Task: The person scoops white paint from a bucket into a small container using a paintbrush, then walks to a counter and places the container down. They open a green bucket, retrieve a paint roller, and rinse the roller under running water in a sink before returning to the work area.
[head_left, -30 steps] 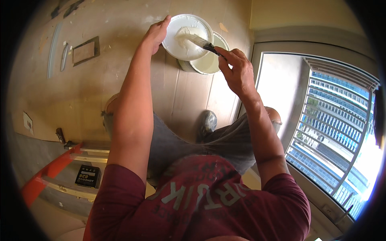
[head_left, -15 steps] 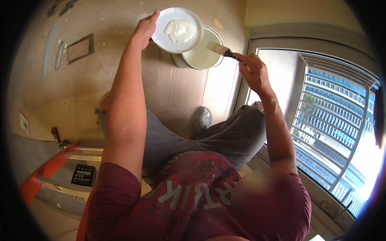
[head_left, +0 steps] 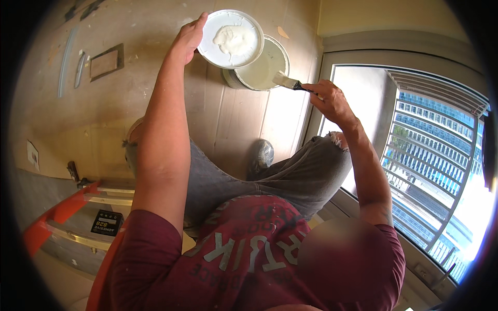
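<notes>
Head view: My left hand (head_left: 188, 42), thumb along the edge and fingers partly hidden, grips a white lid (head_left: 220, 60) above the left side of the bucket (head_left: 231, 81), a pale blob (head_left: 232, 39) of paste at the lid's middle. My right hand (head_left: 331, 98), curled closed round the handle, holds a brush (head_left: 292, 84) at the bucket's right rim; whether the bristles touch, I cannot tell. Good practice, I judge, means keeping the lid level, loading only the bristle tips and wiping any excess inside the bucket.

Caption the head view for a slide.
Left hand holds a white lid bearing paste; right hand, a brush by the bucket's rim.
</notes>
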`<state>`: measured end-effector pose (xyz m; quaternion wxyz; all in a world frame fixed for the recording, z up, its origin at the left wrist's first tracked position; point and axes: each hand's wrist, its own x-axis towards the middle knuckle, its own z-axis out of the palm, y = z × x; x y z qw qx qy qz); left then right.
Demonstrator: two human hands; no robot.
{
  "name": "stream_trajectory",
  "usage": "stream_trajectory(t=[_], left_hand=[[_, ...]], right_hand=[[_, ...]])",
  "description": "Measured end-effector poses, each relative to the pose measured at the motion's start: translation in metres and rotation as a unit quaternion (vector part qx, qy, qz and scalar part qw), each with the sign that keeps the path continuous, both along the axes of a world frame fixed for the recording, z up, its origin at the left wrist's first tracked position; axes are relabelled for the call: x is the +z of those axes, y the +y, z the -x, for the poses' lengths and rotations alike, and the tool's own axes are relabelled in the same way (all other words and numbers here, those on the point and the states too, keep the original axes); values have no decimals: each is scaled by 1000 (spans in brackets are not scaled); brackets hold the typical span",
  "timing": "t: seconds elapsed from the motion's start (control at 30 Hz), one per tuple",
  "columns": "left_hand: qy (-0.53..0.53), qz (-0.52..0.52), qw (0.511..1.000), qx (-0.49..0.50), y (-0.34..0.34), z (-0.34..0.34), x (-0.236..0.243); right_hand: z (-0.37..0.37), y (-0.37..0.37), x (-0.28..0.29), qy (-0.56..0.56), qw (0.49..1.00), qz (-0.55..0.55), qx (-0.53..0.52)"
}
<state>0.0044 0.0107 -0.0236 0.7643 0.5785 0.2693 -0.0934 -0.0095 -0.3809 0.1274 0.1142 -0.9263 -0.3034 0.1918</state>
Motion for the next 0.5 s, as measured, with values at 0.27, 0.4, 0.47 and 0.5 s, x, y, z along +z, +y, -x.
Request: stream_trajectory(t=[0.27, 0.4, 0.47, 0.5], left_hand=[[0, -3, 1000, 13, -1, 0, 5], [-13, 0, 1000, 6, -4, -2, 7], [-10, 2, 1000, 11, -7, 2, 13], [-5, 8, 1000, 14, -7, 2, 17]], right_hand=[[-4, 13, 17, 93, 983, -79, -134], [-6, 16, -15, 53, 989, -29, -132], [-3, 10, -12, 45, 990, -27, -131], [0, 8, -8, 40, 990, -26, -131]])
